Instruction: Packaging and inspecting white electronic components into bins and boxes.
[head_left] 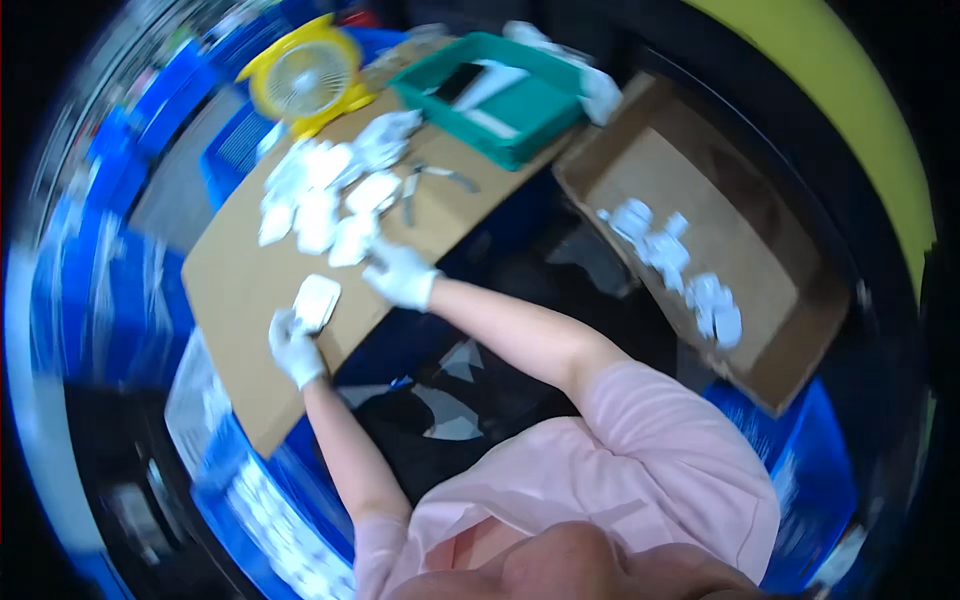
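Observation:
At the near edge of the tan table, my left hand (296, 350), in a white glove, is closed on the lower left side of a white rounded-square plastic piece (318, 300). My right hand (402, 278), gloved too, is stretched toward a heap of similar white pieces (318, 215). Its fingers look apart, with the tips beside the nearest piece (353, 240) of the heap; blur hides whether they touch. Just beyond that hand lies a pair of nippers (410, 192) with its handles spread.
A yellow fan (308, 78) and a green tray (545, 110) holding a dark flat item stand along the table's far side. To the right is an open cardboard box (770, 235) with several white pieces inside. Blue crates (120, 290) stand at the left.

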